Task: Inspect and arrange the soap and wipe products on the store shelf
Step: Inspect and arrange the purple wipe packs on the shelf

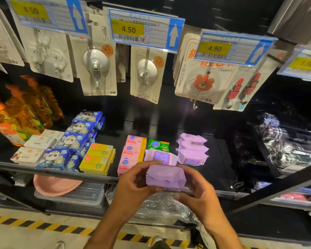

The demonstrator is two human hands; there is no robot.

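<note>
Purple wipe pack point(166, 177): where is it just now?
— Off the shelf, held in the air just in front of the shelf edge point(61, 172), between both hands. Its plain folded side faces the camera.
— And the hands?
— The left hand point(133, 182) curls its fingers round the pack's left end. The right hand point(196, 193) grips the right end, thumb under the near edge. Both are closed round it.
— What lies nearest behind it?
— Another purple pack point(160, 157) at the front of the shelf, label side up. Just right of that is a row of purple packs point(192, 148) running back. A green soap box point(158, 145) sits behind the single pack, and pink soap boxes point(133, 151) stand in a row just to its left.
— Further left?
— Yellow soap boxes point(97, 159), then blue panda wipe packs point(74, 141), then white soap boxes point(36, 146), with orange bottles point(22, 112) at the far left.
— Above and below?
— Above hang carded hooks point(97, 69) under price tags point(127, 29). Below the shelf a pink basin point(56, 184) rests on a clear lidded box point(83, 196), and striped tape point(34, 224) runs along the floor.
</note>
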